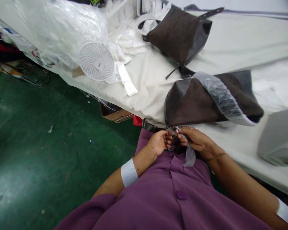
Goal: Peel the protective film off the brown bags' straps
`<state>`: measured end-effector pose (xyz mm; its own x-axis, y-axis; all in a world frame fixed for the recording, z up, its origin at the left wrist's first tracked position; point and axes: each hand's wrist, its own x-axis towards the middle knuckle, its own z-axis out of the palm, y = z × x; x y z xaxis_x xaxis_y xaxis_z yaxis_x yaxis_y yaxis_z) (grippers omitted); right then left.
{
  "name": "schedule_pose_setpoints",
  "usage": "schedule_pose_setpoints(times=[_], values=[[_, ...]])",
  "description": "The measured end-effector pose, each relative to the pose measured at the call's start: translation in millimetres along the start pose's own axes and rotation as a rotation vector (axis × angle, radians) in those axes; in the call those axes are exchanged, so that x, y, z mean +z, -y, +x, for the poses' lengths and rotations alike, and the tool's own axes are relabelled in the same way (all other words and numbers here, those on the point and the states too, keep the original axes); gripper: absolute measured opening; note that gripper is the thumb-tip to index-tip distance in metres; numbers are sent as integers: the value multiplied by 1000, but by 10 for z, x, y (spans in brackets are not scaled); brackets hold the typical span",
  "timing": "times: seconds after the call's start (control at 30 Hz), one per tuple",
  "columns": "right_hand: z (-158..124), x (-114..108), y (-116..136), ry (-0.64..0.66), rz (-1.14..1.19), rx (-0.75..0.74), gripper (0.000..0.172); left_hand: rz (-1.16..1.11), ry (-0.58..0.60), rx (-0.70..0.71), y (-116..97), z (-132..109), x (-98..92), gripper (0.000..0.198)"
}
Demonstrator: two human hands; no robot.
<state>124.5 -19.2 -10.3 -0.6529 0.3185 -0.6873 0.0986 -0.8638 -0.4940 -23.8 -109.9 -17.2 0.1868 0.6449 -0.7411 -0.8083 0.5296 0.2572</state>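
Close against my waist, at the table edge, my two hands face each other. My right hand (195,140) pinches a strip of clear plastic film (190,156), whose loose end hangs down in front of the purple shirt. My left hand (160,141) has its fingers curled in a pinch beside the film; what lies between its fingertips is too small to tell. Just beyond it runs a dark strap (150,126) with a buckle along the edge. The nearest brown bag (194,103), with black panels and a plastic-wrapped handle (224,97), lies on its side beyond my hands.
A second brown bag (174,33) lies farther back. At the left are a white fan (96,60), clear plastic bags (60,28) and a white paper strip (126,80). A grey box-like object (279,135) stands right. Below the table is a cardboard box (116,115).
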Motion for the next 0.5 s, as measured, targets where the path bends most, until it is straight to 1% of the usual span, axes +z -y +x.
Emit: schedule_pose_setpoints(times=[0.13, 0.33, 0.4, 0.5], values=[[11, -17, 16, 7, -16, 3, 13, 28, -39, 5, 2, -1, -14, 20], [28, -60, 16, 39, -9, 12, 15, -18, 8, 20, 35, -32, -9, 16], [34, -70, 8, 44, -10, 3, 16, -27, -6, 46, 51, -45, 6, 13], [38, -72, -20, 62, -23, -8, 20, -98, -19, 80, 74, -56, 41, 14]])
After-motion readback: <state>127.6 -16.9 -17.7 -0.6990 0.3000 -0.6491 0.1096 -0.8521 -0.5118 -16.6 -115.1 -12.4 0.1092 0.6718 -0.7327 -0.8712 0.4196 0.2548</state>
